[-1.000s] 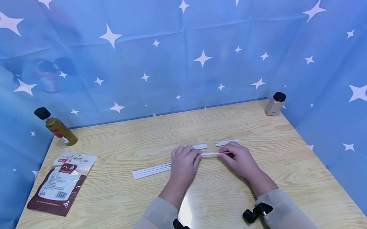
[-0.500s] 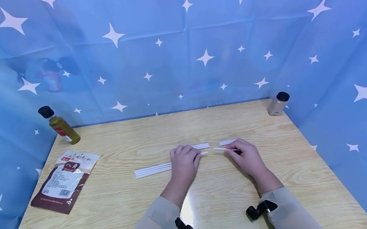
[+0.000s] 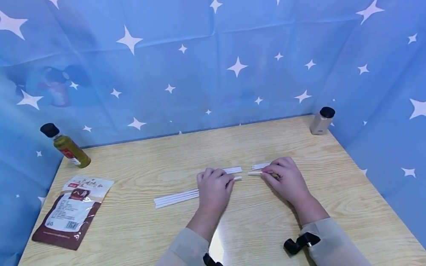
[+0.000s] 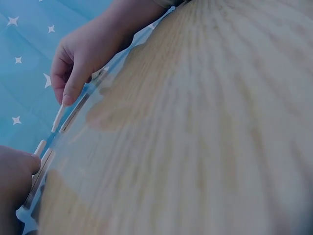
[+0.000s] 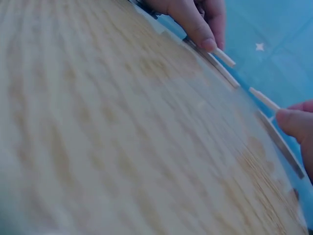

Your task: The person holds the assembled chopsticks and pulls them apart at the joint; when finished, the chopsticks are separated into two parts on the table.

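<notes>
In the head view my left hand (image 3: 213, 188) pinches a thin white stick (image 3: 237, 177), whose end pokes out past thumb and forefinger. Across a small gap, my right hand (image 3: 286, 180) pinches a short white stick piece (image 3: 254, 173) by its right part. Both ends also show apart in the right wrist view, the left stick (image 5: 224, 57) facing the right piece (image 5: 264, 99). Just behind the hands lie two rows of white sticks, a left row (image 3: 233, 170) and a shorter right row (image 3: 260, 166), each partly covered. Several longer white sticks (image 3: 177, 198) extend left from under my left hand.
On the wooden table (image 3: 151, 250), a maroon and white food pouch (image 3: 70, 213) lies at the left. An oil bottle (image 3: 70, 150) with a black cap stands at the back left, a black-capped shaker jar (image 3: 321, 121) at the back right. A starry blue cloth (image 3: 186, 20) hangs behind.
One second ago a single white stick spanned both hands. It has come apart into two pieces, and my right hand has moved slightly right and back with its piece. The left hand stays put.
</notes>
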